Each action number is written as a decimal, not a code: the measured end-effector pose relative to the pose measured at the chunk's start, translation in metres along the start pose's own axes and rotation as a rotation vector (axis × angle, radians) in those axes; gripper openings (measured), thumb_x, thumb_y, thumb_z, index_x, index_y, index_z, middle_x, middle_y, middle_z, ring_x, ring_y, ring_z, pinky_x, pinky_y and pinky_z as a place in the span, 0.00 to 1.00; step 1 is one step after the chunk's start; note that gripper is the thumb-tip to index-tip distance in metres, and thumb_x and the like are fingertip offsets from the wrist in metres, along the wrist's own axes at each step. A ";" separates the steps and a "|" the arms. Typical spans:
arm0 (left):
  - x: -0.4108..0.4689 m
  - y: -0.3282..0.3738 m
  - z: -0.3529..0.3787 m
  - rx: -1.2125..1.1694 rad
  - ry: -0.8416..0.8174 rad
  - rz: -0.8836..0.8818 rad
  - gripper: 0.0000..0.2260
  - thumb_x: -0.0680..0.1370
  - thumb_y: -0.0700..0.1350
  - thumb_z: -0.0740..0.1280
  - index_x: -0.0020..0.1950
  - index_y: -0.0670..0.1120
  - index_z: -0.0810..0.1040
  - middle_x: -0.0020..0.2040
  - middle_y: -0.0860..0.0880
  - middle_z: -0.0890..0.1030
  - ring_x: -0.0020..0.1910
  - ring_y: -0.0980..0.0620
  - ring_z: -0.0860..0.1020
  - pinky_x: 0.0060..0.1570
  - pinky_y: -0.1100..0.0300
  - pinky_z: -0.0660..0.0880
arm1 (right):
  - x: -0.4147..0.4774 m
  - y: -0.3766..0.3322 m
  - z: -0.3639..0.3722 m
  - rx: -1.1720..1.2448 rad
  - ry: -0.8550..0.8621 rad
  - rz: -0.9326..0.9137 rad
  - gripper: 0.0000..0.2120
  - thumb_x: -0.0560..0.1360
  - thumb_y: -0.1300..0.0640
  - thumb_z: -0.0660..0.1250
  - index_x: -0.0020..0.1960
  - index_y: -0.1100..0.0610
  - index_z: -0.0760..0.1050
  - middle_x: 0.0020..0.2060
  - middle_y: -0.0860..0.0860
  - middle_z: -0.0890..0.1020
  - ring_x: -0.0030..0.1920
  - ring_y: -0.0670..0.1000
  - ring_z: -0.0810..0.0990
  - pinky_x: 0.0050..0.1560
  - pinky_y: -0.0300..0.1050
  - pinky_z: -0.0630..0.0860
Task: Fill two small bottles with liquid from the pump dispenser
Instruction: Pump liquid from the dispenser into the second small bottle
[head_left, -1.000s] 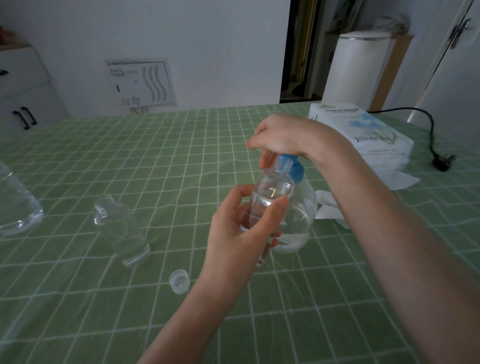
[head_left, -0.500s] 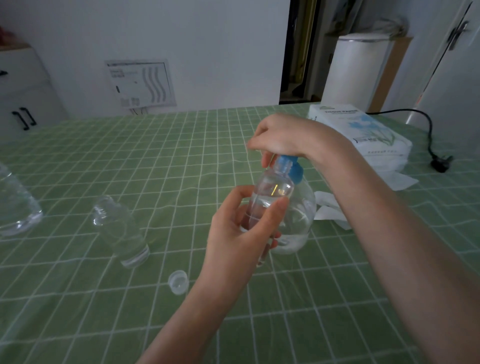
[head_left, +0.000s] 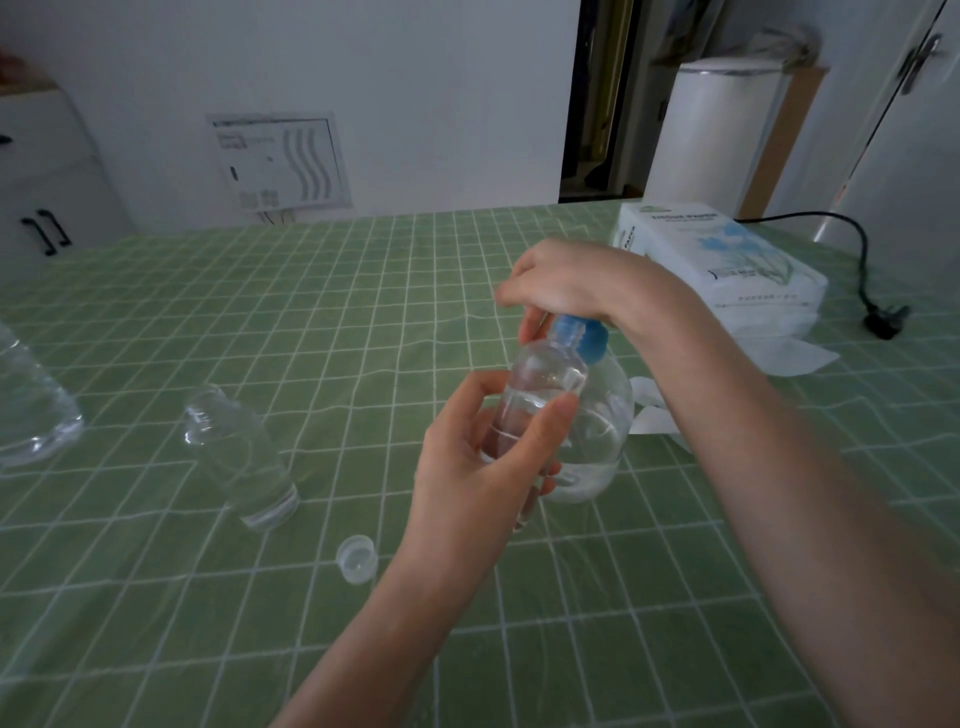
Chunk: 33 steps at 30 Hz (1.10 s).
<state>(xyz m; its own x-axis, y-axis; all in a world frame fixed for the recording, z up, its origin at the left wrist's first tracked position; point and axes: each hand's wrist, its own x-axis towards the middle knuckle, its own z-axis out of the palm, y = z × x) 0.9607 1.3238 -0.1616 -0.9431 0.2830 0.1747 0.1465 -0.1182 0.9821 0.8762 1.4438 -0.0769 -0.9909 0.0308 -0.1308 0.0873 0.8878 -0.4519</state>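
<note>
Left hand (head_left: 475, 467) clasped small clear bottle (head_left: 540, 395), tilted, its mouth against the blue pump head (head_left: 579, 335) of the pump dispenser (head_left: 597, 441). Right hand (head_left: 566, 283) pressed down, curled over the pump; nozzle hidden, probably at the mouth. Second small bottle (head_left: 239, 457) stood apart leftward on green checked tablecloth (head_left: 311, 312), loose cap (head_left: 357, 558) nearer the camera.

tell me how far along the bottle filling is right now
Possibly done: the small bottle standing uncapped on the tablecloth, though its fill level is hard to tell. In hand: the left hand holds the second bottle at the blue pump; the right hand presses. Left: topping up, capping; one cap lies loose.
</note>
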 end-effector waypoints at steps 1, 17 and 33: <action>0.000 0.000 0.000 0.002 0.001 0.000 0.18 0.62 0.60 0.69 0.47 0.51 0.77 0.35 0.50 0.83 0.29 0.55 0.78 0.27 0.64 0.74 | 0.000 0.000 0.000 0.004 0.007 -0.003 0.20 0.79 0.50 0.60 0.66 0.60 0.73 0.55 0.56 0.82 0.56 0.56 0.80 0.53 0.49 0.69; 0.001 0.002 0.001 -0.012 0.005 0.002 0.18 0.62 0.60 0.69 0.46 0.51 0.77 0.36 0.47 0.83 0.29 0.55 0.78 0.27 0.64 0.75 | 0.002 -0.001 -0.006 -0.023 0.019 -0.016 0.20 0.79 0.49 0.60 0.66 0.59 0.74 0.54 0.56 0.82 0.57 0.56 0.79 0.54 0.50 0.70; 0.001 0.002 0.002 -0.027 0.004 0.013 0.17 0.63 0.58 0.69 0.46 0.51 0.77 0.35 0.50 0.83 0.29 0.56 0.79 0.28 0.65 0.75 | 0.002 -0.004 -0.009 -0.070 0.007 -0.026 0.20 0.79 0.48 0.60 0.64 0.60 0.75 0.52 0.56 0.84 0.56 0.55 0.81 0.48 0.47 0.69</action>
<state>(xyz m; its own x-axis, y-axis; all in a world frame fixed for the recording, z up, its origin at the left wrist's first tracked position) 0.9607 1.3261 -0.1595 -0.9423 0.2774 0.1875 0.1511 -0.1476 0.9774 0.8730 1.4445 -0.0672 -0.9935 0.0099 -0.1135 0.0540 0.9181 -0.3926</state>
